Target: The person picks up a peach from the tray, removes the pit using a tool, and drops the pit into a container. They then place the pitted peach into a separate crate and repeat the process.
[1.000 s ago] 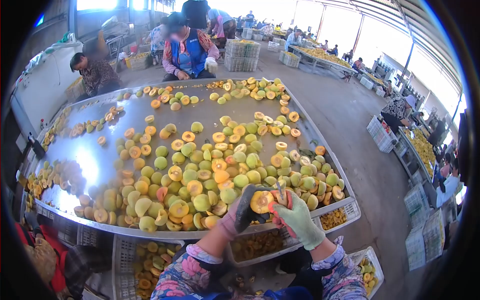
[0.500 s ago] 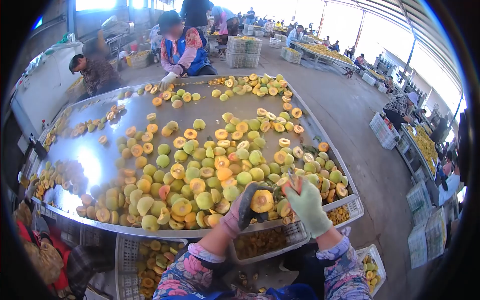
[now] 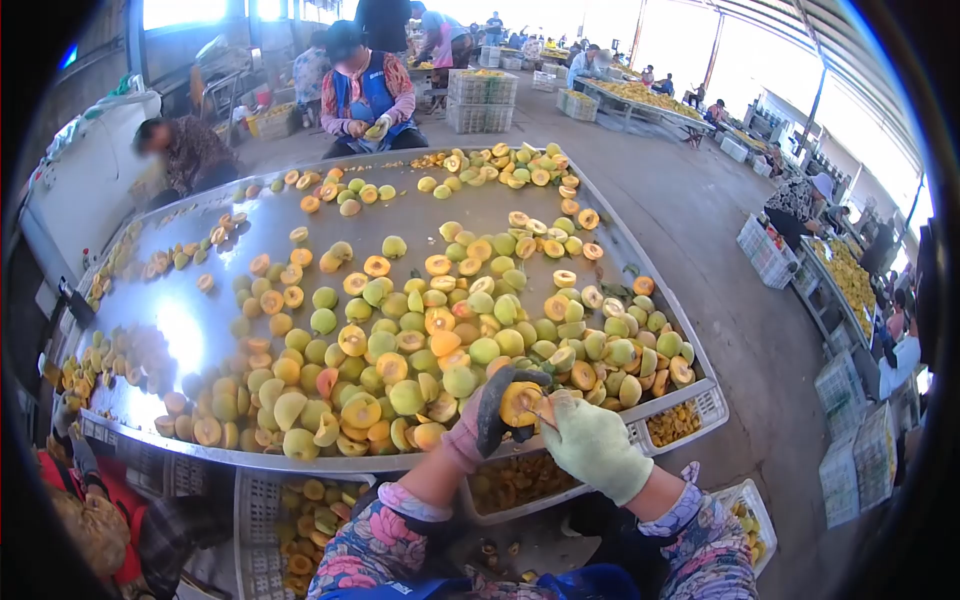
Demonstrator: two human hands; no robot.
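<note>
Head view: above the surface's (image 3: 350,228) near edge, the left hand (image 3: 488,418) gripped a fruit half (image 3: 519,404), steadiness mattering; the right hand (image 3: 598,450) met it, its grip impossible to tell.

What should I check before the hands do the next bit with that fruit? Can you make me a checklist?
1. Left hand has the halved stone fruit: ok, held with its orange cut face showing.
2. Right hand is near that fruit: ok, right beside it.
3. Both hands are covered: ok, a pink-and-dark glove on the left, a pale green glove on the right.
4. A tool is safely gripped in the right hand: cannot tell, the fingers hide most of what is there.
5. More fruit is close by: ok, lots on the metal table.
</note>
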